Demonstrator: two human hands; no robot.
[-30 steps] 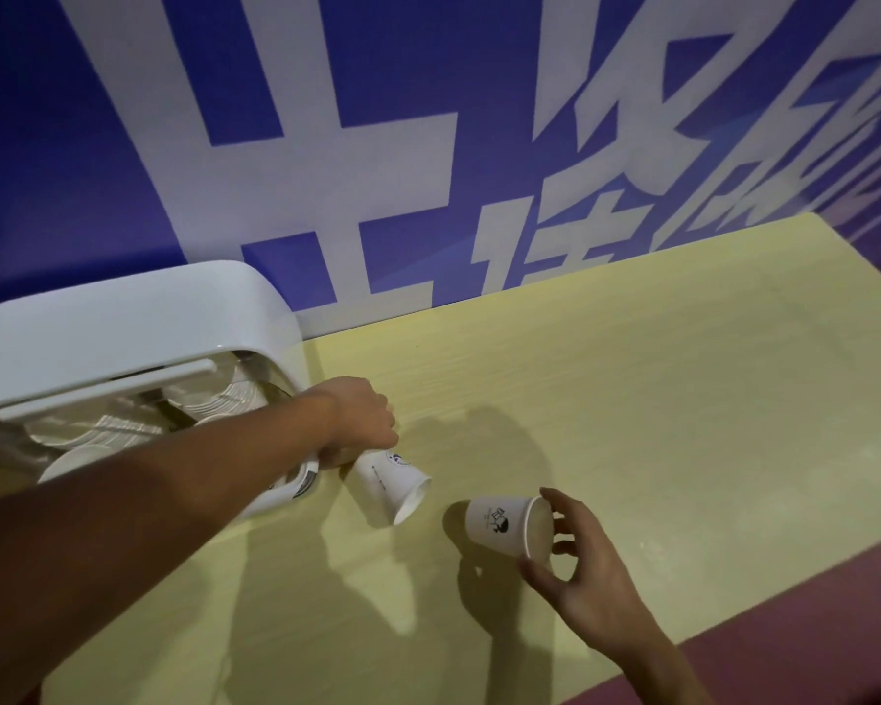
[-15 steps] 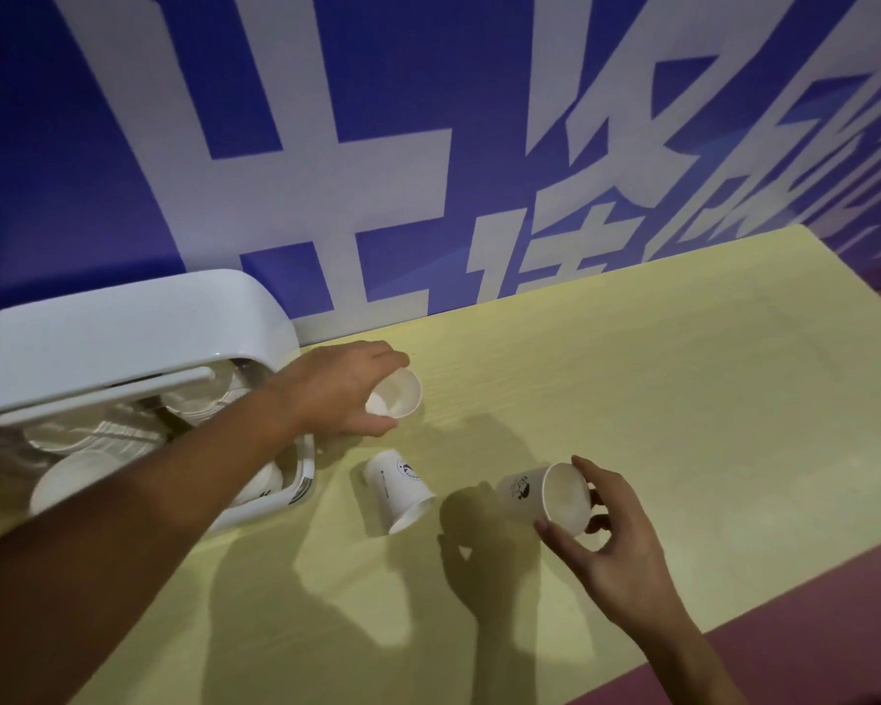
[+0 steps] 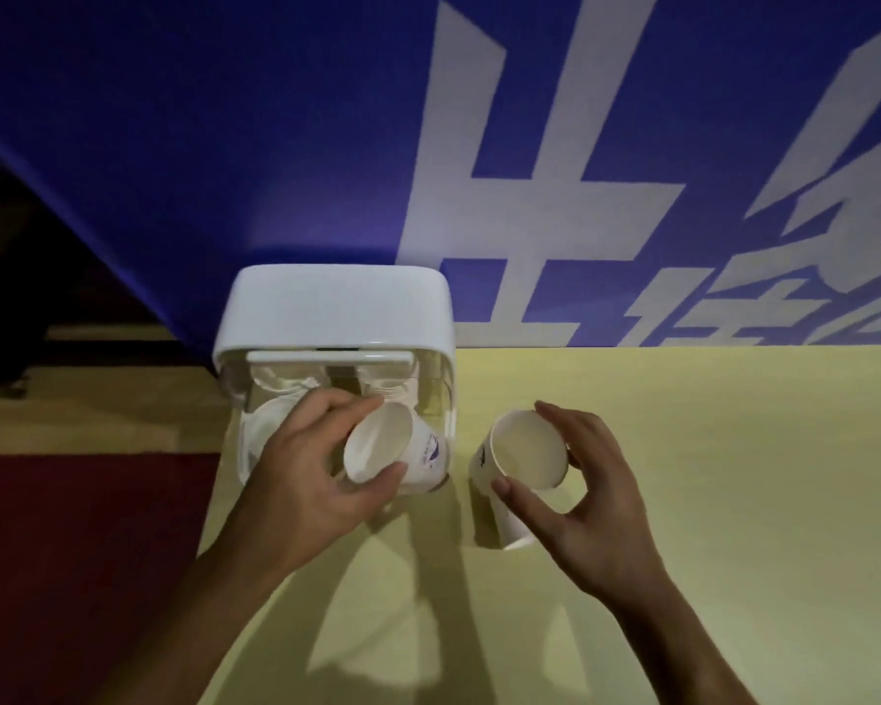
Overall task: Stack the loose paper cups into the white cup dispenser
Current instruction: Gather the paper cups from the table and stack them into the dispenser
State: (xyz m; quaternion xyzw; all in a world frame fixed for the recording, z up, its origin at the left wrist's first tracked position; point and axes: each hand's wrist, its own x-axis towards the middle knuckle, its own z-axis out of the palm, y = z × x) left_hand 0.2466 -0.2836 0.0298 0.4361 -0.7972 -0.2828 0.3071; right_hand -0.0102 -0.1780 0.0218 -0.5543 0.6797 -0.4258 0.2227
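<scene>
Where yellow table [image 3: 682, 450] meets blue banner [image 3: 225, 145] — dispenser [image 3: 337, 302].

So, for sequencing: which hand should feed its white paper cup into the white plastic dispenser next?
Left hand, probably: its cup is at the dispenser opening; right hand holds another cup farther right.

I see the white cup dispenser [image 3: 337, 307] upright, cups stacked inside; the first paper cup [image 3: 377, 442] tilts at its front, the second paper cup [image 3: 527, 447] just right of it.
</scene>
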